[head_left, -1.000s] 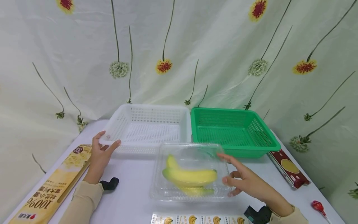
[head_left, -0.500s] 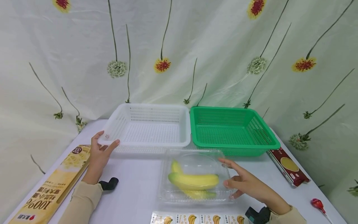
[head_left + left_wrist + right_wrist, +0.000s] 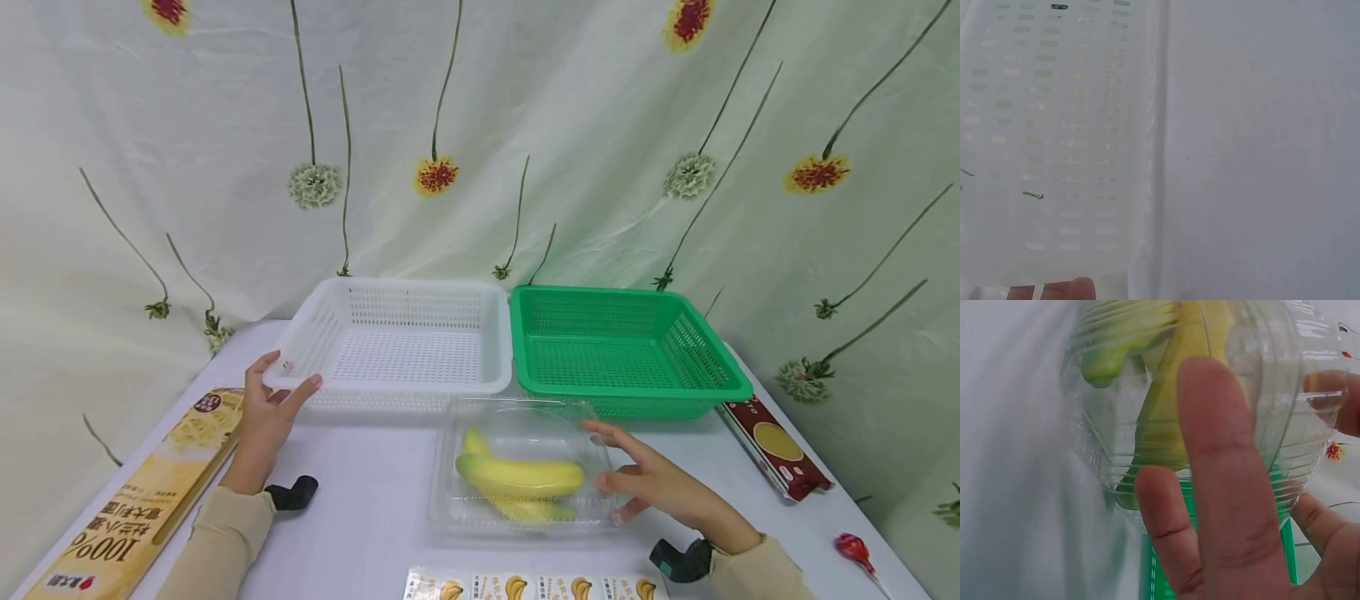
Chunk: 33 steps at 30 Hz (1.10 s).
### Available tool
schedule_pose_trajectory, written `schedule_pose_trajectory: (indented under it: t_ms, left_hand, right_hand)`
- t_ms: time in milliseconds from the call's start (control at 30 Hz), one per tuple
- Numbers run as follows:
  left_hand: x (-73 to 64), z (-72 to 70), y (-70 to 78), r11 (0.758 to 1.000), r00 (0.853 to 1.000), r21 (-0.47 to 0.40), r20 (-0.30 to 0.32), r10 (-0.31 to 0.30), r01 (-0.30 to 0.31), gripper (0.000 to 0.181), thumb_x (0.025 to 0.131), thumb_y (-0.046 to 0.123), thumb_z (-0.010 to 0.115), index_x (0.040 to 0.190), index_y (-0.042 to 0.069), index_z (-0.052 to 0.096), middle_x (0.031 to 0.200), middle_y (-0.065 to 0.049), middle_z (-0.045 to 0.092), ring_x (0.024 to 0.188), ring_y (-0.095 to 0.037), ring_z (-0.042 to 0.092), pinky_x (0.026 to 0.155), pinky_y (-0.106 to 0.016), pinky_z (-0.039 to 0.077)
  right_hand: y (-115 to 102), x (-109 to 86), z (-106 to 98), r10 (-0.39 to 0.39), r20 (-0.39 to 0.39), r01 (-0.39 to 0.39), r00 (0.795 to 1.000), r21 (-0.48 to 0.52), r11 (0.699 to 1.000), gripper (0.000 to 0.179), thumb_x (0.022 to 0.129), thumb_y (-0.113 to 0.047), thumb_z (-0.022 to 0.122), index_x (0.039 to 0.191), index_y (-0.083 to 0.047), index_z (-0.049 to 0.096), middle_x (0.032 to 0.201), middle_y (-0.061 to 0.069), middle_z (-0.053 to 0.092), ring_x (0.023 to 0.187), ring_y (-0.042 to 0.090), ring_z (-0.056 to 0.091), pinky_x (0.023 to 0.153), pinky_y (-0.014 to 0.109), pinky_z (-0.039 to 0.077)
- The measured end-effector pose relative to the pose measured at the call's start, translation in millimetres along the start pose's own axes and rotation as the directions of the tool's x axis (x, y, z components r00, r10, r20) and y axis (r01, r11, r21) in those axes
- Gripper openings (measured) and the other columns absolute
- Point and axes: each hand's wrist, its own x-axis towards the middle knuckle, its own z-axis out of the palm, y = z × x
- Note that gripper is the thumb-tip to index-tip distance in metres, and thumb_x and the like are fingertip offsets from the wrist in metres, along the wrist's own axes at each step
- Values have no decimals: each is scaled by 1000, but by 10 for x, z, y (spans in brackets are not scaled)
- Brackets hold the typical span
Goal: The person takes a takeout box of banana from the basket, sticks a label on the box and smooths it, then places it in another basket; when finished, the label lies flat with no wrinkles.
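My left hand (image 3: 270, 417) grips the near left corner of a white plastic basket (image 3: 498, 379), thumb over the rim. In the left wrist view, the basket's slotted wall (image 3: 1047, 144) fills the left side, with fingertips (image 3: 1082, 289) at the bottom edge. A clear plastic clamshell box (image 3: 551, 417) holds yellow bananas (image 3: 525, 477) with green tips. My right hand (image 3: 648, 475) holds the box by its right end, fingers spread along the side. Close up in the right wrist view, fingers (image 3: 1222, 475) lie across the box's ribbed wall, with another fingertip showing through the plastic.
A green basket (image 3: 630, 392) stands beside the white one. A yellow pasta packet (image 3: 157, 492) lies at left, a dark red packet (image 3: 776, 454) and red lollipop (image 3: 852, 547) at right. A strip of banana-printed labels (image 3: 536, 586) lies in front. A flowered cloth (image 3: 600, 125) hangs behind.
The box with the bananas has come down slightly and shifted a little to the right, my right hand staying at its end. My left hand remains on the white basket.
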Motion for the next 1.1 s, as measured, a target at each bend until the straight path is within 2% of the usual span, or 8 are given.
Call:
schedule_pose_trajectory:
  t_ms: [333, 500, 633, 767, 867, 933, 1000, 1100]
  left_hand:
    - [2, -9, 36, 1000, 1000, 18, 3, -1, 1, 97, 105, 37, 73, 174, 25, 7, 170, -12, 30, 138, -28, 42, 104, -36, 43]
    - [-46, -12, 74, 995, 998, 84, -23, 55, -53, 97, 104, 33, 74, 174, 17, 10, 174, -21, 20, 150, -41, 32, 121, -55, 36]
    - [-117, -13, 147, 967, 979, 197, -85, 183, -164, 88, 102, 25, 77, 170, 6, 24, 177, -26, 13, 160, -48, 17, 128, -67, 18]
    - [-211, -19, 237, 903, 931, 300, -103, 350, -307, 76, 99, 18, 79, 161, 0, 40, 177, -25, 18, 163, -47, 16, 128, -69, 15]
    - [-323, -24, 295, 837, 879, 340, -58, 473, -428, 70, 96, 16, 81, 156, -1, 48, 174, -26, 28, 161, -49, 20, 126, -72, 17]
    - [-412, -13, 325, 789, 839, 349, -13, 544, -506, 65, 95, 14, 83, 152, -1, 54, 170, -27, 35, 160, -50, 24, 124, -73, 20]
    - [-506, 14, 347, 736, 795, 354, 36, 605, -576, 59, 93, 13, 84, 146, 0, 60, 166, -27, 43, 158, -52, 29, 121, -75, 25]
    - [-612, 73, 340, 651, 725, 358, 124, 678, -670, 49, 91, 11, 87, 135, 3, 70, 156, -25, 56, 148, -51, 45, 116, -70, 38]
  right_hand:
    - [4, 27, -25, -15, 6, 15, 1000, -62, 998, 78, 108, -20, 68, 170, -6, 23, 168, 41, 13, 118, 36, 63, 72, 43, 64]
    - [10, 18, -9, -58, -52, 47, 997, -195, 980, 74, 106, -22, 71, 168, -7, 33, 171, 31, 22, 136, 53, 47, 90, 59, 58]
    - [-3, 8, 12, -143, -105, 106, 984, -299, 948, 68, 104, -19, 74, 163, -7, 43, 168, 33, 27, 144, 64, 35, 103, 72, 49]
    - [-57, -16, 29, -273, -152, 196, 950, -389, 900, 61, 101, -15, 77, 156, -4, 53, 165, 37, 31, 147, 65, 32, 109, 77, 41]
    - [-111, -40, 63, -372, -167, 269, 913, -439, 857, 53, 100, -11, 78, 150, -3, 59, 161, 33, 41, 147, 61, 37, 110, 80, 36]
    - [-136, -50, 105, -431, -165, 317, 887, -461, 829, 48, 100, -8, 77, 145, -4, 63, 156, 28, 49, 147, 49, 44, 110, 79, 38]
    - [-159, -52, 160, -479, -155, 362, 864, -469, 805, 42, 101, -5, 76, 142, -6, 66, 151, 24, 56, 147, 31, 49, 113, 69, 43]
    - [-191, -40, 263, -534, -136, 428, 835, -450, 784, 37, 102, -3, 73, 138, -10, 69, 146, 18, 62, 143, 8, 50, 116, 40, 46]
